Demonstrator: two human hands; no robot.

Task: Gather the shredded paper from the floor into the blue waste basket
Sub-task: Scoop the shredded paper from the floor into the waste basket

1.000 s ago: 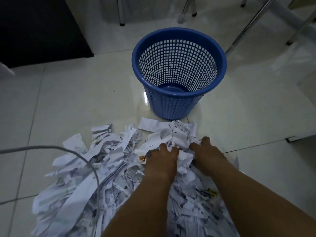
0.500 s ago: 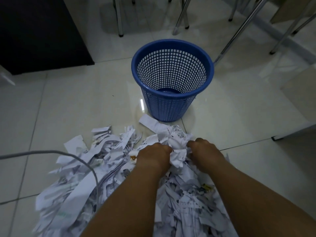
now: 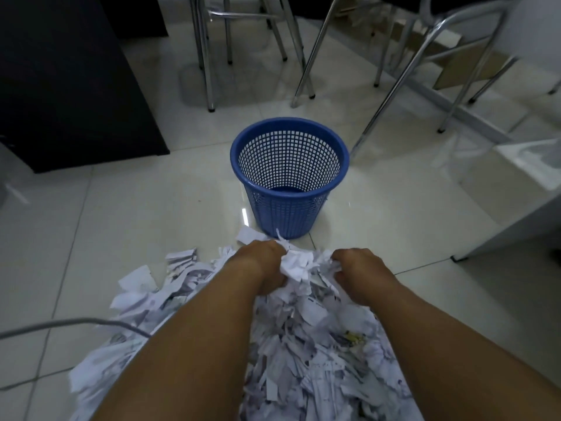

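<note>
A dark cabinet fills the upper left, standing on the pale tiled floor. Low at the left edge a grey cable curves across the tiles and runs under the left forearm. The paper, a wide heap of white shreds, covers the floor from lower left to lower right, with loose strips fanned out at its left side.

The left hand is at the far edge of the heap, fingers curled shut around a crumpled wad of paper. That wad bridges the gap between the 2 hands and is bunched above the rest of the heap. The right hand, just beside it, is also clenched on the same clump of shreds, its knuckles toward the camera.

Straight beyond the hands stands the basket, upright, its mesh wall and bottom showing no paper inside. The tip of one strip reaches just to its base. Behind it, chrome chair legs rise at the top centre, and more slanted metal legs cross the upper right. A white ledge sits at the right edge.
</note>
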